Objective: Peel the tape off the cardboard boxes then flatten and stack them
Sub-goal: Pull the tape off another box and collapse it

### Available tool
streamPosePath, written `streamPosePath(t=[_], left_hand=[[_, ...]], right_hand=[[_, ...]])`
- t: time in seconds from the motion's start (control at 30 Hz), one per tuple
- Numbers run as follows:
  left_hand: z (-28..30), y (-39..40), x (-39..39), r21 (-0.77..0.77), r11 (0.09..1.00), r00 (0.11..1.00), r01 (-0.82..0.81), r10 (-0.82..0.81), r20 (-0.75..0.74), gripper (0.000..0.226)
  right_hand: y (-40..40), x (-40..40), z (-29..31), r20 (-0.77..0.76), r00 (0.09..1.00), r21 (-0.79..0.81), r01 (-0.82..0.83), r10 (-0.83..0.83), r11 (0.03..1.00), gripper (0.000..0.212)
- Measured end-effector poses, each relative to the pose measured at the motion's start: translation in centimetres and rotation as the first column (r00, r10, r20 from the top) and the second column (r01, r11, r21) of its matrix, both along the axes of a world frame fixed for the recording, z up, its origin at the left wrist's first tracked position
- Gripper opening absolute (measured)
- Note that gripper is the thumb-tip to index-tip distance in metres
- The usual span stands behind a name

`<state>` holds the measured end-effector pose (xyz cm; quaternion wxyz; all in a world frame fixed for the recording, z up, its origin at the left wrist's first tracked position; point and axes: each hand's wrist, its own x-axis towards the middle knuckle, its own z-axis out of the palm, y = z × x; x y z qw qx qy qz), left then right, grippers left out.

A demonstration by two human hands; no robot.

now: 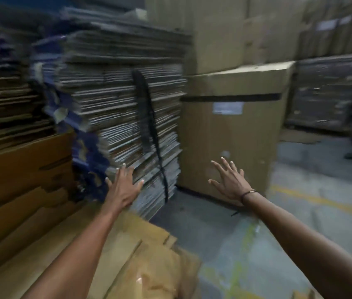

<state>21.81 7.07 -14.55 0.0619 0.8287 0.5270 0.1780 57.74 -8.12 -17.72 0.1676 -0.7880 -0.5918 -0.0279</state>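
Note:
A tall bundle of flattened cardboard stands ahead, bound by a black strap. My left hand reaches toward its lower front edge, fingers spread, holding nothing. To the right stands a large brown cardboard box with a dark tape band and a white label. My right hand is stretched out in front of its lower face, fingers apart and empty. Flattened brown cardboard sheets lie on the floor under my left arm. The picture is motion-blurred.
More flattened cardboard piles fill the left side, with orange-brown sheets leaning below them. Big boxes are stacked behind the taped box. A wrapped pallet stands at the right. Grey concrete floor with yellow lines lies right of me.

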Motion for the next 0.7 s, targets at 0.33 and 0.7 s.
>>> streamPosePath(t=[0.33, 0.7], left_hand=[[-0.2, -13.2, 32.9, -0.028, 0.948, 0.948, 0.317, -0.316, 0.035, 0.073], [-8.5, -26.3, 58.7, -0.116, 0.735, 0.727, 0.668, -0.678, -0.106, 0.073]], right_hand=[[-26.3, 24.9, 0.5, -0.012, 0.922, -0.066, 0.386, -0.387, 0.920, 0.083], [-44.9, 39.1, -9.9, -0.133, 0.693, -0.277, 0.660, -0.708, 0.698, 0.085]])
